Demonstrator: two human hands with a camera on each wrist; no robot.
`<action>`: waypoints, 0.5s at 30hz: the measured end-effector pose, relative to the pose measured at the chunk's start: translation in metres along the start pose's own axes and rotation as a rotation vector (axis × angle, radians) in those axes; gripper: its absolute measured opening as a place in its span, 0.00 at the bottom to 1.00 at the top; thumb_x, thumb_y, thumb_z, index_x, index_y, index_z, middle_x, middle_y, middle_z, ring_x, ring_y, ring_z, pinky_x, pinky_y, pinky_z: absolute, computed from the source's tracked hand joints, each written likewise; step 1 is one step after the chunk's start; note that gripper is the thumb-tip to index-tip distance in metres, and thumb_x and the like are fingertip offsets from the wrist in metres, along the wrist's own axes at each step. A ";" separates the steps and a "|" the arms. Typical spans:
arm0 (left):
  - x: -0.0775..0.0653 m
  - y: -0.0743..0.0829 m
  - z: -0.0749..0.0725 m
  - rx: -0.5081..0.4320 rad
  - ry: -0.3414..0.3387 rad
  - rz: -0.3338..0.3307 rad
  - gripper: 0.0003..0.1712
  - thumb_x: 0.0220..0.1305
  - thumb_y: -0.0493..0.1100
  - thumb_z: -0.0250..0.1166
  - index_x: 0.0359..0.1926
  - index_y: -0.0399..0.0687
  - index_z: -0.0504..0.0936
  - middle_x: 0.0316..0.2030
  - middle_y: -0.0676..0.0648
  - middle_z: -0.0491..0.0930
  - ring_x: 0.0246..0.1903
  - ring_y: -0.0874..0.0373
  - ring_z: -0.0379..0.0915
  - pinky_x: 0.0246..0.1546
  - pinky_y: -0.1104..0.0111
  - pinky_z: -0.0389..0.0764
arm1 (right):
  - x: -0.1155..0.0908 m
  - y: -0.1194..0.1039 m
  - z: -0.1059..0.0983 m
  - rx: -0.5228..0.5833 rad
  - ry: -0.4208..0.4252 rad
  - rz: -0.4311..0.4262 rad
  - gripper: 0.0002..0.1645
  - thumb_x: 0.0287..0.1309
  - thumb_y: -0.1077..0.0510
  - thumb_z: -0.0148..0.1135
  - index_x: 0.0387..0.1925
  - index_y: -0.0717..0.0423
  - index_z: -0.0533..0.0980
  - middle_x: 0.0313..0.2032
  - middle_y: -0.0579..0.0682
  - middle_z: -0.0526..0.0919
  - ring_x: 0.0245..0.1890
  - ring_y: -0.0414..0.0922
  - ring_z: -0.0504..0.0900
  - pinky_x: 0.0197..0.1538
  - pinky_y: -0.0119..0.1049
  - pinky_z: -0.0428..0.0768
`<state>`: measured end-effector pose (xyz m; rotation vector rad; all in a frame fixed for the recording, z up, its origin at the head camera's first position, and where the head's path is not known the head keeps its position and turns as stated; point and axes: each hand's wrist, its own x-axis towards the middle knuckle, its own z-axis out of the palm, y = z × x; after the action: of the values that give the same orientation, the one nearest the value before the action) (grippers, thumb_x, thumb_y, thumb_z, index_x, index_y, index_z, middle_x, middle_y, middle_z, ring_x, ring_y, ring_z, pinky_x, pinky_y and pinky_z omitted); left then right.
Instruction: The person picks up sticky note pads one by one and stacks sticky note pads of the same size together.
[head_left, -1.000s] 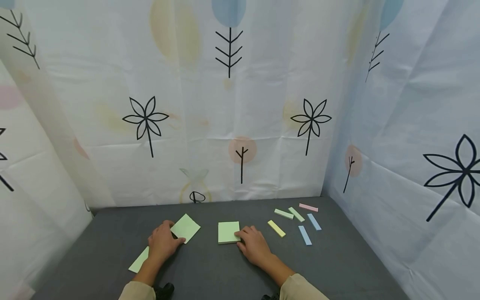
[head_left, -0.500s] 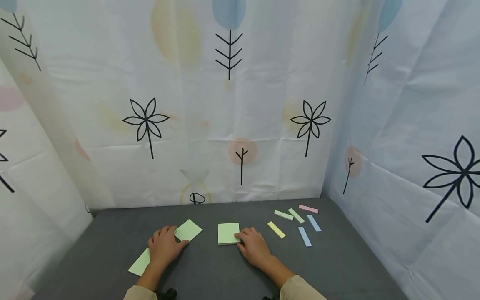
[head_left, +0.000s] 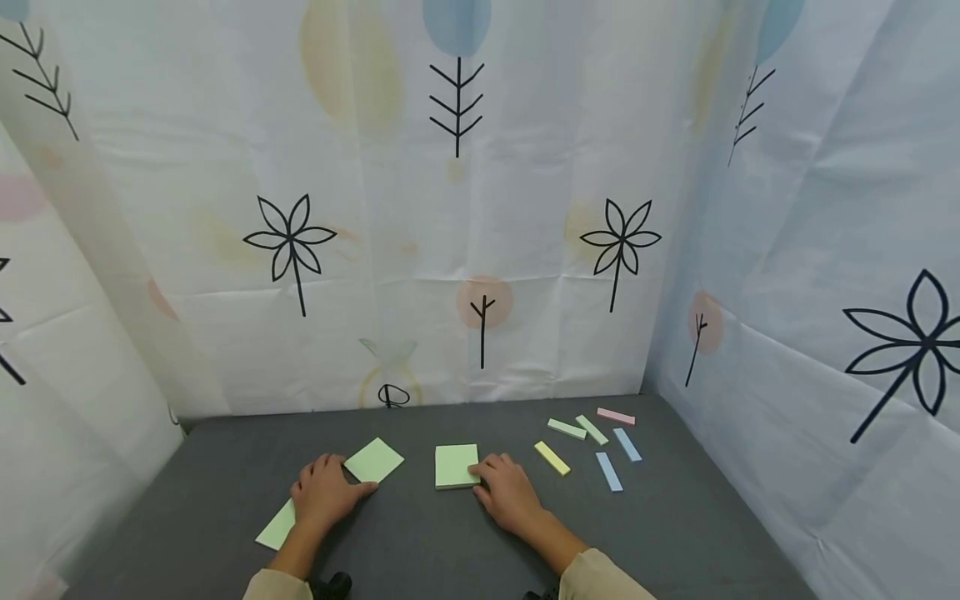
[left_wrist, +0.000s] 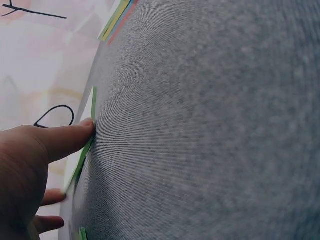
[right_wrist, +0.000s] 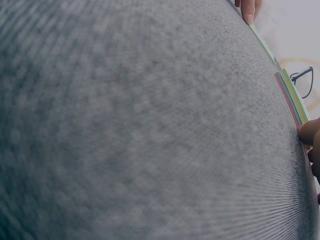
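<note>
My left hand (head_left: 325, 493) lies spread beside a light-green square sticky note pad (head_left: 376, 459), which is turned cornerwise on the dark cloth. Its thumb touches the pad's near corner, and the fingers lie by the left corner. In the left wrist view the thumb meets the pad's green edge (left_wrist: 80, 162). My right hand (head_left: 512, 496) grips the right edge of a stack of sticky note pads (head_left: 454, 466), green on top. Green, yellow, blue and red layers of the stack (right_wrist: 292, 100) show in the right wrist view.
Another light-green piece (head_left: 276, 527) lies at the left, partly hidden by the left hand and forearm. Several narrow strips lie at the right, among them a yellow strip (head_left: 552, 458), a blue strip (head_left: 609, 472) and a pink strip (head_left: 616, 416). Patterned curtains (head_left: 525, 250) stand around the table.
The green pad at my left hand has come down flatter onto the cloth, and the left hand has shifted slightly towards me, its fingers loosening. My right hand and the stack have stayed in place.
</note>
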<state>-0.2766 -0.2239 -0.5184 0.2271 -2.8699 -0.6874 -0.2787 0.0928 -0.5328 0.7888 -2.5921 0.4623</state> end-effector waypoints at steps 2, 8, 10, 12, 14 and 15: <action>0.001 0.001 0.001 -0.035 0.028 0.005 0.49 0.44 0.61 0.76 0.58 0.31 0.71 0.57 0.27 0.67 0.58 0.25 0.56 0.53 0.34 0.55 | 0.000 0.000 0.000 0.002 0.000 0.001 0.17 0.58 0.54 0.69 0.50 0.49 0.81 0.41 0.43 0.79 0.41 0.43 0.74 0.40 0.42 0.74; 0.002 0.005 0.006 -0.129 0.112 0.024 0.46 0.42 0.50 0.79 0.57 0.33 0.67 0.52 0.28 0.72 0.53 0.27 0.64 0.50 0.36 0.58 | 0.001 0.000 0.000 -0.003 0.009 -0.003 0.17 0.57 0.54 0.69 0.49 0.49 0.82 0.40 0.44 0.79 0.41 0.43 0.74 0.40 0.42 0.74; 0.002 0.006 0.008 -0.169 0.142 0.037 0.44 0.43 0.46 0.79 0.57 0.34 0.67 0.49 0.30 0.75 0.49 0.30 0.68 0.47 0.39 0.61 | 0.001 0.000 0.000 -0.009 0.012 -0.004 0.17 0.57 0.54 0.69 0.49 0.49 0.82 0.40 0.43 0.79 0.41 0.43 0.75 0.40 0.42 0.75; 0.002 0.006 0.009 -0.222 0.163 0.053 0.40 0.45 0.41 0.77 0.56 0.35 0.66 0.44 0.33 0.78 0.43 0.35 0.73 0.44 0.43 0.66 | 0.000 0.000 0.000 -0.010 0.012 -0.005 0.17 0.57 0.54 0.70 0.49 0.49 0.82 0.40 0.43 0.79 0.41 0.43 0.75 0.40 0.42 0.75; 0.001 0.008 0.009 -0.272 0.179 0.076 0.36 0.47 0.37 0.75 0.55 0.35 0.65 0.38 0.38 0.79 0.35 0.41 0.75 0.38 0.47 0.70 | 0.000 -0.001 0.000 -0.010 0.011 -0.005 0.17 0.57 0.54 0.70 0.49 0.49 0.82 0.40 0.43 0.79 0.41 0.43 0.75 0.40 0.42 0.75; 0.001 0.008 0.010 -0.294 0.184 0.086 0.35 0.48 0.35 0.74 0.54 0.36 0.65 0.35 0.40 0.79 0.33 0.44 0.75 0.36 0.50 0.72 | 0.000 -0.001 0.000 -0.010 0.011 -0.005 0.17 0.57 0.54 0.70 0.49 0.49 0.82 0.40 0.43 0.79 0.41 0.43 0.75 0.40 0.42 0.75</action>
<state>-0.2808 -0.2125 -0.5227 0.1169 -2.5492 -1.0010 -0.2781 0.0923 -0.5322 0.7868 -2.5803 0.4509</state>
